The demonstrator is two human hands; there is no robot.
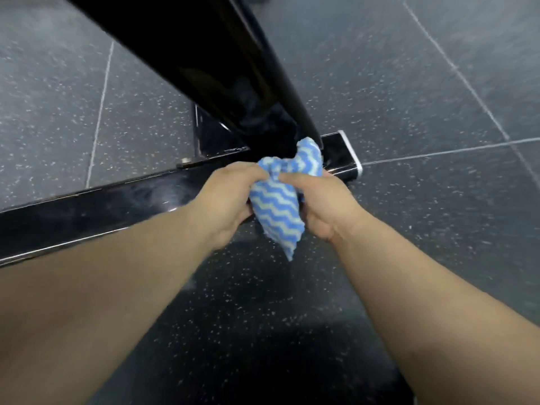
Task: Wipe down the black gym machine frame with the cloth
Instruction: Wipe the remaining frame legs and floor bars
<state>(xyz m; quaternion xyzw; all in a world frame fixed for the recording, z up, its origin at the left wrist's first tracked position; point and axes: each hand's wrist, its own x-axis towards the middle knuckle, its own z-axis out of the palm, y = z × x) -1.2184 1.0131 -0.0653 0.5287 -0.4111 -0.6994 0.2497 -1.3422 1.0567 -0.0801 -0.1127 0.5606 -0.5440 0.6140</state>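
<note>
Here, both hands bunch the cloth (pixel 277 197) just above the frame's base bar (pixel 117 197): left hand (pixel 230 197) and right hand (pixel 324 203) curl fingers round it. Likely regripping mid-wipe; next, press it onto the bar.

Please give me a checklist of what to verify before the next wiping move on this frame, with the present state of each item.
1. Left hand has a grip on the zigzag cloth: ok.
2. Right hand has a grip on the cloth: ok.
3. Cloth spread flat for wiping: not ok, it is bunched between the hands.
4. Cloth in contact with the base bar: cannot tell; its upper end lies at the foot of the slanted post.
5. Base bar free of smears: cannot tell; the pale patch left of the hands may be a smear or a reflection.
</note>
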